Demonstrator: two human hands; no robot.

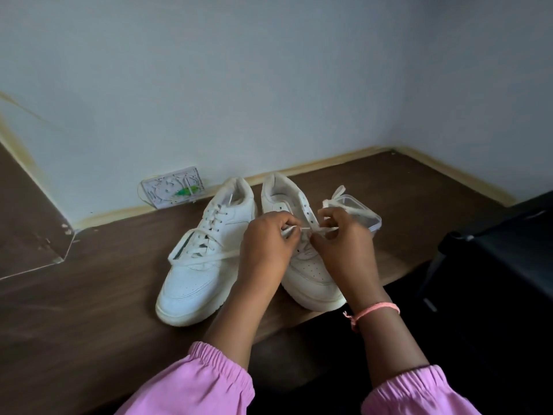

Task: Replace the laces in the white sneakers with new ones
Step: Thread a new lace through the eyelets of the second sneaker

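- Two white sneakers stand side by side on the bench (89, 295), toes toward the person, heels toward the wall; the left sneaker (197, 265) looks fully laced, the right sneaker (305, 265) is the one being worked on.
- The left hand (266, 247) hangs over the right sneaker's throat with fingers curled, pinching one end of the lace (291, 230) at its tip.
- The right hand (344, 244) sits just beside it on the far side of the tongue, fingers also curled, pinching the other run of the same lace.
- The relation that matters: the sneaker's long axis runs from the person away to the wall, and the lace crosses it, stretched short between the two hands right above the eyelet rows.
- Both hands are about equally near the eyelets; each would serve the row on its own side.
- Which eyelet comes next I cannot tell, since the hands cover the lower rows; the upper eyelets look unfilled, so by my reckoning the lacing is partway.
- A clear plastic container (365, 214) lies just beyond the right hand, with a loose lace (338, 196) draped over it.
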